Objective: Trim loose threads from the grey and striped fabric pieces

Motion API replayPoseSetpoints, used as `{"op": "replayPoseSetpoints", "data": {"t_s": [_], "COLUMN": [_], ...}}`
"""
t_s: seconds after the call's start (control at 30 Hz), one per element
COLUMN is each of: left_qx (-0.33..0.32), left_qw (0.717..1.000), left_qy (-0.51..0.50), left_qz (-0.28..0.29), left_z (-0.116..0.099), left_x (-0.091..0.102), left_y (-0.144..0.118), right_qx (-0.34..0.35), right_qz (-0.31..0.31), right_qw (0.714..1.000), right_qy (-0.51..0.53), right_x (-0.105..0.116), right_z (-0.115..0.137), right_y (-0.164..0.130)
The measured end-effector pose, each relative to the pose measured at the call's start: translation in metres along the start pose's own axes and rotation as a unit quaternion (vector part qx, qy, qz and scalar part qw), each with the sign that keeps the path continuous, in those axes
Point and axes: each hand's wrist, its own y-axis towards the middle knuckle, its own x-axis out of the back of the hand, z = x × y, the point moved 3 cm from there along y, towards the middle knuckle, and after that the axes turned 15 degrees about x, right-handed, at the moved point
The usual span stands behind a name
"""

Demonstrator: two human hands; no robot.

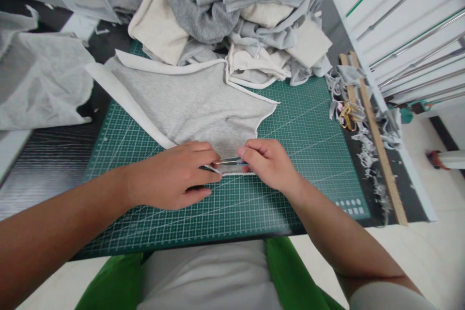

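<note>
A light grey knit fabric piece (pixel 189 99) with white-bound edges lies spread on the green cutting mat (pixel 305 131). My left hand (pixel 178 174) rests at its near edge, fingers bent over the cloth and holding it, the thumb lower and apart. My right hand (pixel 267 162) is closed around a slim metal tool (pixel 231 160) with pointed blades and a bluish part, perhaps thread snips. The tool points left along the near edge, its tip close to my left fingertips. The tool's handle is mostly hidden inside my right hand.
A tall pile of folded grey and cream fabric (pixel 203 9) stands at the back of the mat. On the right lie a wooden ruler (pixel 381 155), gold-handled scissors (pixel 348 115) and fabric scraps (pixel 366 150). Pale grey cloth (pixel 43 77) lies on the left.
</note>
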Motion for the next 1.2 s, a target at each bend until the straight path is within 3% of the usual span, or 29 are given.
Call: {"op": "replayPoseSetpoints", "data": {"t_s": [0.13,0.27,0.6,0.8,1.07,1.2], "left_qx": [0.005,0.001,-0.018,-0.018,-0.018,-0.005], "left_qw": [1.000,0.999,1.000,1.000,1.000,0.999], "left_qy": [-0.024,-0.037,-0.012,-0.011,-0.017,0.008], "left_qz": [0.007,0.008,-0.018,-0.019,-0.013,-0.032], "left_z": [0.001,0.000,0.001,0.000,0.001,0.002], "left_x": [0.002,0.005,0.004,0.005,0.003,0.003], "left_y": [0.000,0.000,0.000,0.000,-0.001,0.001], "right_qx": [-0.030,-0.026,-0.010,0.037,0.018,0.026], "right_qz": [0.036,0.066,0.071,0.026,-0.003,-0.036], "right_qw": [0.997,0.996,0.997,0.998,1.000,0.996], "right_qy": [0.054,0.046,0.028,-0.040,-0.016,-0.071], "right_x": [0.005,0.007,0.008,0.014,0.013,0.017], "right_z": [-0.001,-0.001,0.000,-0.004,-0.009,-0.013], "right_y": [0.001,0.002,0.002,0.006,0.008,0.008]}}
